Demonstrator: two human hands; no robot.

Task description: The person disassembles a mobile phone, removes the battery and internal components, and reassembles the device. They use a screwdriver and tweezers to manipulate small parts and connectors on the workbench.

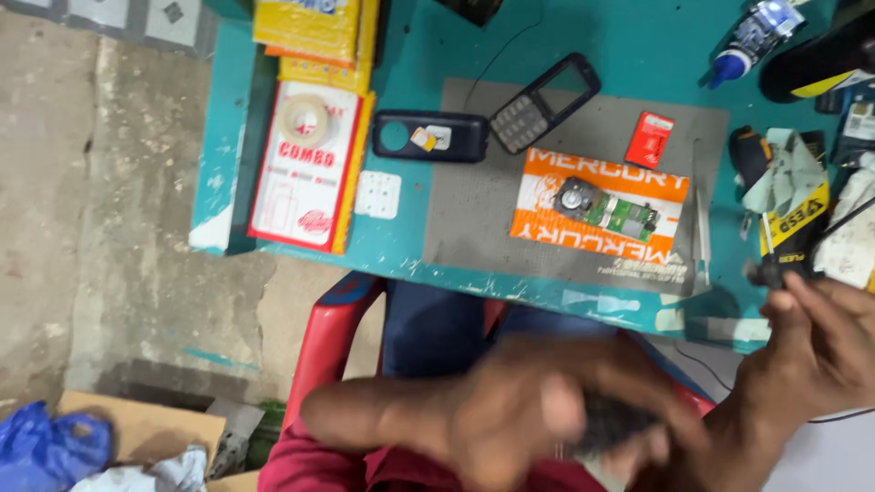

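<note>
1. You're mid-teardown on a small phone: its circuit board [609, 211] sits on the orange card, middle of the grey mat [474, 219].
2. Your left hand [538, 424] is close to the camera and blurred, curled around something dark [612, 426]; can't tell what it is.
3. Your right hand [820, 351], right of the mat at the counter [638, 55] edge, is pinched shut on a dark tool handle [775, 269].
4. Front frame [545, 102] and back cover [430, 137] lie beyond the board.
5. My guess: the next move needs a steady tool tip.
</note>
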